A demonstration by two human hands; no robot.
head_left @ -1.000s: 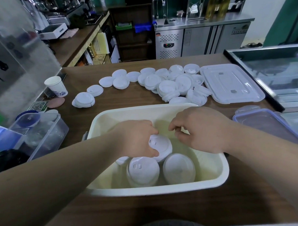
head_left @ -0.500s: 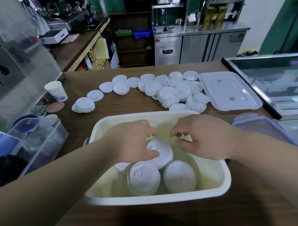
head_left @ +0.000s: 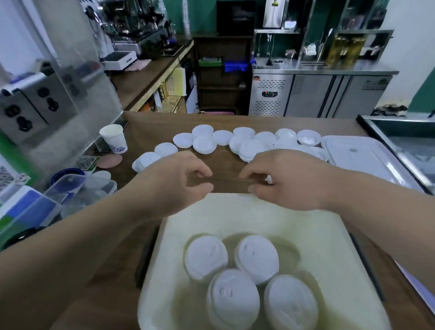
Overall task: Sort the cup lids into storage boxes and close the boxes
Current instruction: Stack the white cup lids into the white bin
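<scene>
Storage box [head_left: 317, 242] near rim off-frame.

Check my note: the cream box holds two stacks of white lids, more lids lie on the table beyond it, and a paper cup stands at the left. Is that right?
Not quite. The head view shows four stacks of white lids in the cream box, not two. The rest holds: more lids lie on the table beyond it, and the paper cup stands at the left.

Both forearms outstretched, left grip [head_left: 179, 180] and right grip [head_left: 290, 182] side by side, fingers [head_left: 199, 170] loosely curled, empty
</scene>
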